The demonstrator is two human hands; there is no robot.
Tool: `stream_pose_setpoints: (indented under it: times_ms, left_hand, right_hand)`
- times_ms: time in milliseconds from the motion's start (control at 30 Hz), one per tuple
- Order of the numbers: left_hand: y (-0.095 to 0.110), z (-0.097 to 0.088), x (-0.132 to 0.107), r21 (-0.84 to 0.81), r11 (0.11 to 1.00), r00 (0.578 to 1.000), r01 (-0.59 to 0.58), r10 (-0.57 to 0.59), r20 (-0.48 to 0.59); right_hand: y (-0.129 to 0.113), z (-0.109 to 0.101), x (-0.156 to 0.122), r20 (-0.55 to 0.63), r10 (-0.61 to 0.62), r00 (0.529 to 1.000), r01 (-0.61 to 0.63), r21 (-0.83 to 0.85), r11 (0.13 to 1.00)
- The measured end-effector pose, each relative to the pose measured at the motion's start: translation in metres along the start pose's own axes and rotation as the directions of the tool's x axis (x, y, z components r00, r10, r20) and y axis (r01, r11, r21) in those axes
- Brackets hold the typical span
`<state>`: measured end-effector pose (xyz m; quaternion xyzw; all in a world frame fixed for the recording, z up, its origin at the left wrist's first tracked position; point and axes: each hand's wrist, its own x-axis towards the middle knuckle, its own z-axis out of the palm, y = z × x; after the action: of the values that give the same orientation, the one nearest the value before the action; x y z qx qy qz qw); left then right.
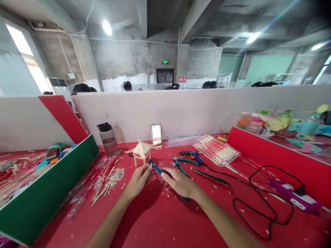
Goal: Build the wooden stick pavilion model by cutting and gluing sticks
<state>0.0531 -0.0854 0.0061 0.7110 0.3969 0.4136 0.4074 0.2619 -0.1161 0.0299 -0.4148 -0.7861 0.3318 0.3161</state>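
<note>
A small pavilion model (141,152) made of wooden sticks stands on the red table (165,220). My left hand (138,179) is just in front of it, fingers pinched near its base, on something too small to make out. My right hand (178,182) is closed around a blue-handled cutter (156,168) whose tip points toward the left fingers. Wood chips lie scattered under both hands.
Green-handled pliers (181,164) and a blue glue gun (192,156) lie behind my right hand. A pack of chopsticks (217,150), a black cable (261,203), a purple power strip (294,196), a water bottle (108,138), cut sticks (108,181) and green (46,193) and red (274,158) dividers surround the area.
</note>
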Motion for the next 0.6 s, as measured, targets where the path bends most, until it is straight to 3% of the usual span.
stream_pose_setpoints:
  times_ms: [600]
  left_hand:
    - [-0.014,-0.001,0.003,-0.031,0.999,0.999,0.015,-0.016,-0.028]
  right_hand:
    - [0.005,-0.003,0.003,0.019,-0.01,1.0,0.01,0.031,0.999]
